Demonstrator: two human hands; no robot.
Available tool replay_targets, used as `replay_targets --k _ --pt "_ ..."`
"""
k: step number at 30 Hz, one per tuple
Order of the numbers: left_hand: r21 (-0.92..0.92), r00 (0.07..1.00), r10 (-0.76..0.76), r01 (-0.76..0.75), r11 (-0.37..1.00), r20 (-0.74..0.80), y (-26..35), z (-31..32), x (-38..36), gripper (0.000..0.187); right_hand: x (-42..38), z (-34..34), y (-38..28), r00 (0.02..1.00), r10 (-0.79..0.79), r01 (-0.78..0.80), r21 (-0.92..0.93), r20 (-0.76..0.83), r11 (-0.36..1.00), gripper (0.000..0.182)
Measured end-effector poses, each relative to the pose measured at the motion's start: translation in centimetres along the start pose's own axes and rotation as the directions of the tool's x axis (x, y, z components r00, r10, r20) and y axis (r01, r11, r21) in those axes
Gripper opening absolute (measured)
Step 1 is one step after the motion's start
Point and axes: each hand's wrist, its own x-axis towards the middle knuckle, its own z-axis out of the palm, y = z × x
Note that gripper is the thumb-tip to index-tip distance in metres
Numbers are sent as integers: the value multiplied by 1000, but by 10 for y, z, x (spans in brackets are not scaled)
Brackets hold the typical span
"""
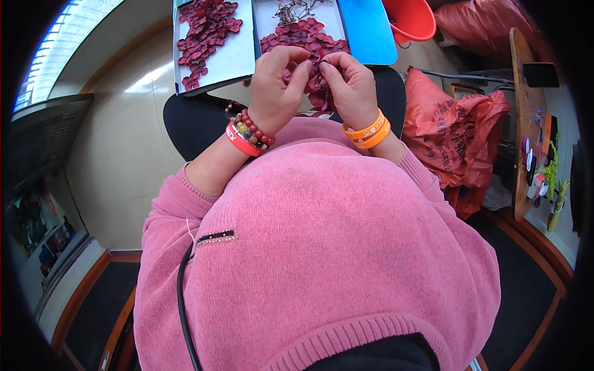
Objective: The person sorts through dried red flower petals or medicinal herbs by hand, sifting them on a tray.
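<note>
My left hand (279,83) and my right hand (350,85) meet over my lap, thumbs and forefingers closed in a pinch. Between the fingertips is a dark red artificial flower petal piece (319,98), partly hidden by my fingers. Just beyond the hands, a pile of similar petals (306,35) lies in a shallow white tray (266,11). Thin dark stems (296,10) are tangled behind that pile. More petals (203,31) are spread over the white left-hand panel (234,60).
A blue panel (371,31) adjoins the tray on the right. Past it are a red bucket (411,18) and red plastic bags (451,123). A round wooden board (523,123) stands at far right. A black cable (182,297) runs down my pink sweater's left side.
</note>
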Motion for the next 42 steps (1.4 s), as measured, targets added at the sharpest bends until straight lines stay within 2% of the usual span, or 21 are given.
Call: replay_targets --k 3,6,8,9,12,14,17,20,23,29,30,33,35,36,37,38,40,42 --pt "80 993 50 -59 995 109 -3 -3 10 6 -1 1 -5 999 -40 39 -78 -12 996 6" --pt "-7 981 -51 53 999 187 -6 -3 12 5 1 -1 6 992 -128 123 -192 -14 974 5" --pt "18 980 -17 14 1000 200 -7 -3 14 5 1 -1 6 986 -164 157 -255 -6 954 6" --pt "30 979 0 -7 1000 206 -8 -3 15 5 1 -1 10 990 -141 134 -229 -11 964 6" --pt "163 978 124 -152 975 170 -11 1 16 6 2 1 19 989 -147 135 -241 -32 961 8" --pt "269 964 204 -245 931 172 -10 2 15 8 2 2 16 966 -254 219 -369 -47 903 10" --pt "405 927 307 -370 836 214 -14 3 13 11 1 0 4 997 75 -69 -216 20 974 16" --pt "494 891 362 -453 742 274 -16 3 13 15 12 -6 28 987 -111 128 -156 116 979 21" --pt "537 873 382 -487 689 302 -13 3 12 18 9 -1 23 972 197 -212 116 129 970 21" --pt "575 875 309 -479 663 372 -3 2 11 20 6 1 9 934 323 -340 103 153 935 20" --pt "577 874 303 -480 661 381 -2 2 11 20 6 1 13 947 290 -305 104 140 947 19" --pt "514 898 320 -436 739 302 -5 6 10 16 6 2 23 973 209 -219 121 93 968 19" --pt "328 965 215 -255 910 153 -10 10 5 13 5 4 18 981 184 -191 152 59 970 19" --pt "213 985 145 -161 964 91 -11 13 2 12 5 3 17 989 141 -144 78 43 986 19" --pt "127 992 122 -127 984 44 -12 15 -1 12 4 1 17 995 99 -99 3 31 995 19" --pt "55 999 18 -21 998 50 -13 16 -4 12 4 0 17 998 55 -53 -73 24 996 20" --pt "-82 979 -188 194 977 81 -9 14 -8 13 3 2 15 1000 19 -19 -104 -2 994 21" --pt "-186 962 -256 270 945 97 -14 16 -12 13 2 3 16 1000 9 -10 -96 -15 995 21"
